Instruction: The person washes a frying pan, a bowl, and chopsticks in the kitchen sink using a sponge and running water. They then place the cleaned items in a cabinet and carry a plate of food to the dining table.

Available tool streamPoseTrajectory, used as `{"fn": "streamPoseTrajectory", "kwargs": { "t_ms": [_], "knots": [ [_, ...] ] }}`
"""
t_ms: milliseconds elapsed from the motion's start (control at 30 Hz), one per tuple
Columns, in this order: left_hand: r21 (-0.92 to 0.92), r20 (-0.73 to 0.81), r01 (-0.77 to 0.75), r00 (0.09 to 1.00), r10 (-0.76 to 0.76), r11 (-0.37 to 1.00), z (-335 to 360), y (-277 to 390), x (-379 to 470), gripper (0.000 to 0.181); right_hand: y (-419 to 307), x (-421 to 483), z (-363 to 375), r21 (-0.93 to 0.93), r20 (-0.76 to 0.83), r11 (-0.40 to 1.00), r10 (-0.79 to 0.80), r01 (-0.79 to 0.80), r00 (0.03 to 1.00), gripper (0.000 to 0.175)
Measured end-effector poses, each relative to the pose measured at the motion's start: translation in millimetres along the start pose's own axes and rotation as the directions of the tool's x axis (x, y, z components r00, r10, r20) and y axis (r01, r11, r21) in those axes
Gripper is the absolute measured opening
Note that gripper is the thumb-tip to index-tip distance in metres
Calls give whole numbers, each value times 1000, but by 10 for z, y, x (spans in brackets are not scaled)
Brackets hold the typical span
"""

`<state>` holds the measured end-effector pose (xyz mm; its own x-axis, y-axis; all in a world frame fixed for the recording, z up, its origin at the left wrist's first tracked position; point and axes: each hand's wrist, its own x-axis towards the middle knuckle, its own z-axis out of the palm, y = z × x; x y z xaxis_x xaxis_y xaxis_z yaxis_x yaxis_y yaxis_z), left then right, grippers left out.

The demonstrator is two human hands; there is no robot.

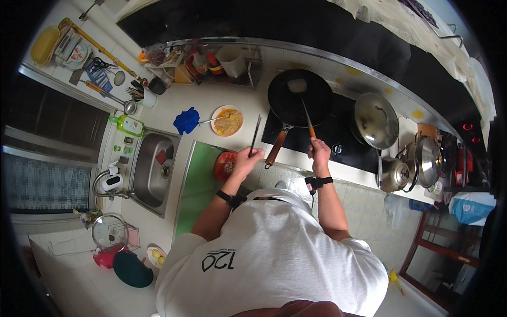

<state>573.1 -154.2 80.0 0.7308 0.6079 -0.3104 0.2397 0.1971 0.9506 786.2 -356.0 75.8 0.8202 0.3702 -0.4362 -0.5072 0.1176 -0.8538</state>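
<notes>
My left hand (247, 160) holds a pair of dark chopsticks (256, 132) that point up and away from me. In my right hand (320, 152) is the wooden handle of a spatula (305, 109). Its flat head lies inside a black wok (279, 93), toward the far side. The wok sits over the left part of the black gas hob (340, 123), its wooden handle (276, 147) pointing toward me between my hands. A plate of yellow cooked food (227, 121), with a metal spoon in it, stands on the counter left of the wok. A red round container (224, 165) is beside my left wrist.
On the hob's right is a lidded pan (376, 121); a kettle (394, 174) and lidded steel pot (427, 162) stand beyond. Left are a blue cloth (186, 120), a sink (152, 170) and a green board (200, 174). The range hood (253, 23) overhangs the far side.
</notes>
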Motion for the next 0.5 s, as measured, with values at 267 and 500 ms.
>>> {"fn": "streamPoseTrajectory", "kwargs": {
  "t_ms": [267,500],
  "knots": [
    [-335,65,111,993,-94,936,-630,401,-409,25,17,-266,-77,-279,28,957,-79,83,997,40],
    [-559,279,97,957,77,823,-512,787,-417,26,-505,-1036,300,-490,183,581,-660,650,728,13]
  ]
}}
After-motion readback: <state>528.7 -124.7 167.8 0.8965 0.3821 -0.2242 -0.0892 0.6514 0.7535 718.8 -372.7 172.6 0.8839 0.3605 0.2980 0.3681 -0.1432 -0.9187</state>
